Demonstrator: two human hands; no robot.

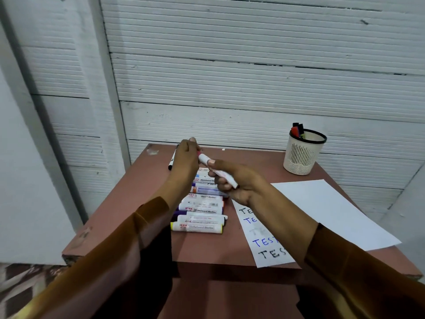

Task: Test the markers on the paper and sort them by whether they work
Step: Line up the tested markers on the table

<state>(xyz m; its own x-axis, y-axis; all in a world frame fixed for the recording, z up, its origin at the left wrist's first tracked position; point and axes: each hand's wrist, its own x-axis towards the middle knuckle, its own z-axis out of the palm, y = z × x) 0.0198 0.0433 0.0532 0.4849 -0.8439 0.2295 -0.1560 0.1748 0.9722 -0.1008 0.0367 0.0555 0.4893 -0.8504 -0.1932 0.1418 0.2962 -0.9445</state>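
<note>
My right hand (234,180) grips a white marker (217,170) by its barrel above the table. At the marker's far end, my left hand (186,162) pinches the pink cap (199,153). Below both hands lies a row of several white markers (200,211) side by side. A single marker with a black cap (172,160) lies apart at the far left of the table. The white paper (322,210) on the right carries several lines reading "TEST" in black and blue, partly hidden by my right forearm.
A cream mesh pen holder (301,155) with a few markers in it stands at the table's back right. The reddish-brown table (128,196) is small, with its front edge near me. A white ribbed wall runs behind it.
</note>
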